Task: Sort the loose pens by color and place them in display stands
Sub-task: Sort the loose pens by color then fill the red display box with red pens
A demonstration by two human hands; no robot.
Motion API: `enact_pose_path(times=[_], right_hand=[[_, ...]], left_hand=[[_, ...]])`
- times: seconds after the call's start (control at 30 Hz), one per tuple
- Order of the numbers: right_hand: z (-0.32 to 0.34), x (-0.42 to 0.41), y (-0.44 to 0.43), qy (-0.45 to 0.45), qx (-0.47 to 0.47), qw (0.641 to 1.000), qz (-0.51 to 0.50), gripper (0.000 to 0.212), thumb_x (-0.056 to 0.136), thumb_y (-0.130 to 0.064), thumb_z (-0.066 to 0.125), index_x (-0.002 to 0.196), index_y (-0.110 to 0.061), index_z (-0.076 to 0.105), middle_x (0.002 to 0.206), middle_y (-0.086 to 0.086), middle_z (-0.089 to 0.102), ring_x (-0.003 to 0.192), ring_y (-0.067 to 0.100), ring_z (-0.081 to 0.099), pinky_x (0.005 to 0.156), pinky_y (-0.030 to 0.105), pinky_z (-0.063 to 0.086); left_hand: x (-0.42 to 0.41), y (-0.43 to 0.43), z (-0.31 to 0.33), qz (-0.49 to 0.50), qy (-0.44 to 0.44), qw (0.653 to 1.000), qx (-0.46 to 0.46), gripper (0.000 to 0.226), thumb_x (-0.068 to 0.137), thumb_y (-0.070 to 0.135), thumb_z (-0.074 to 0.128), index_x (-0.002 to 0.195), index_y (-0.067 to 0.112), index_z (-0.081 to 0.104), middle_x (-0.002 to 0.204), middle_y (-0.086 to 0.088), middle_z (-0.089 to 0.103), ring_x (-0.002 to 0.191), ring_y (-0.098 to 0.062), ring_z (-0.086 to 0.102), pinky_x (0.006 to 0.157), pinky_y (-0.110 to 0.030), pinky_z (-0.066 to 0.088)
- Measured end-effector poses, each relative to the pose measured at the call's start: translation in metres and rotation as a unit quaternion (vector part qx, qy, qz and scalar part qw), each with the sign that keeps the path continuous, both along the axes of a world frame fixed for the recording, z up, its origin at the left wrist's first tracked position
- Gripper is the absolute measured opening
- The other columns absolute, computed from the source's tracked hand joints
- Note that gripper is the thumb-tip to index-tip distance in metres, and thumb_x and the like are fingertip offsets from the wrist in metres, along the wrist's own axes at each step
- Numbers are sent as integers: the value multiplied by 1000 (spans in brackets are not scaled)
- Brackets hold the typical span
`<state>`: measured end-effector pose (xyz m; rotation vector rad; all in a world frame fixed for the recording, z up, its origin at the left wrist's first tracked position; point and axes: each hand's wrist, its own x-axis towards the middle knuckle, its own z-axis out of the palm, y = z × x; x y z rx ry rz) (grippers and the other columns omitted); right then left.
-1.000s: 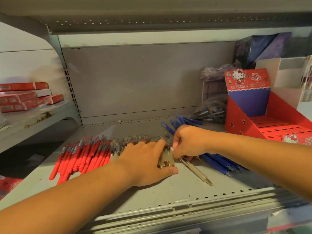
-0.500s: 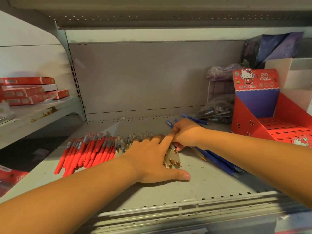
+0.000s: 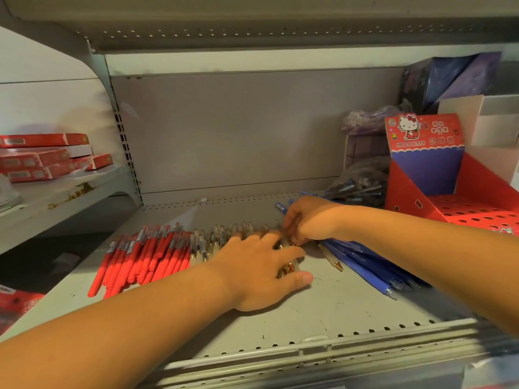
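Observation:
Loose pens lie in rows on the grey shelf [image 3: 323, 313]: red pens [image 3: 146, 256] at the left, cream pens with gold tips [image 3: 213, 242] in the middle, blue pens [image 3: 365, 265] at the right. My left hand [image 3: 261, 270] lies flat over the cream pens, fingers spread and thumb on the shelf. My right hand [image 3: 306, 220] is curled just behind it, pinching at the top ends of the cream pens. One cream pen [image 3: 331, 256] lies apart beside the blue ones. A red Hello Kitty display stand [image 3: 438, 192] with a perforated tray stands at the right.
A clear bag of pens [image 3: 356, 186] and a purple bag [image 3: 368, 122] sit behind the blue pens. Dark and white boxes [image 3: 463, 80] stand at the back right. Red flat boxes [image 3: 45, 158] are stacked on the neighbouring shelf at the left. A raised rail [image 3: 309, 349] runs along the shelf front.
My right hand has shifted back from the single cream pen to the top of the cream row. My left hand stays pressed on the cream pens. The view has moved closer.

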<state>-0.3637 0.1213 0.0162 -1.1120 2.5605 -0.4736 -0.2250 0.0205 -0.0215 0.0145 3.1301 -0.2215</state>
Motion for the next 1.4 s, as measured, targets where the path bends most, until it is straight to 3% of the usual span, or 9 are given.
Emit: enact_pose_path(times=[0.27,0.53,0.63,0.7,0.8,0.9,1.0,1.17,1.4], right_hand=[[-1,-24,9,-133,-121,984,-8,23,89,1,65,109,-7,62,107,13,69,89,20,73,76,27,59],[6,-14,19,144,125,982,-9,21,84,-29,70,84,-8,65,86,11,68,76,22,64,66,34,53],[1,-4,10,197,194,961,-21,36,89,-18,61,67,-21,31,65,4,37,57,18,43,49,26,38],[1,1,5,214,195,957,-18,18,91,-16,57,91,-27,43,67,-2,21,59,18,35,46,24,31],[-2,-1,-4,187,190,964,-14,51,88,-21,61,135,-20,40,69,-2,26,59,15,38,47,24,35],[-2,-9,-9,119,123,985,-29,27,81,-25,68,78,-22,42,58,-1,57,50,13,55,49,24,48],[3,-14,-10,52,45,997,-42,32,80,-20,69,67,-25,40,56,1,63,42,13,56,50,24,54],[-1,-12,-17,-45,-8,998,-48,15,81,-19,75,89,-8,69,77,9,75,62,17,73,62,29,61],[-6,-17,-10,-29,-5,999,-21,44,87,-12,68,130,-5,58,107,7,71,92,17,70,87,32,57]], left_hand=[[-14,3,9,-18,-34,999,21,54,95,68,26,142,44,38,157,8,29,141,-20,30,113,-48,30],[-15,-9,8,-48,35,997,48,56,87,76,36,126,42,57,132,17,54,119,-9,49,99,-39,46],[-16,-8,8,-51,43,996,53,56,86,76,38,125,42,59,128,16,56,116,-9,51,96,-38,48],[-15,-8,8,-50,43,996,57,58,85,78,38,126,42,59,129,16,55,116,-9,50,96,-38,48],[-14,-8,8,-48,40,997,53,66,80,83,38,127,41,58,130,16,55,117,-10,50,97,-39,47],[-14,-7,9,-54,52,996,53,61,82,79,44,126,40,60,129,17,56,116,-10,52,96,-37,47],[-14,-8,10,-51,53,995,66,54,83,74,48,123,40,60,126,17,56,113,-10,52,96,-37,47],[-12,-10,12,-36,50,995,74,49,83,74,48,118,42,57,119,15,55,106,-11,52,92,-36,48],[-9,-8,11,-23,61,997,43,46,87,71,41,122,42,48,115,13,55,102,-13,51,81,-31,44]])
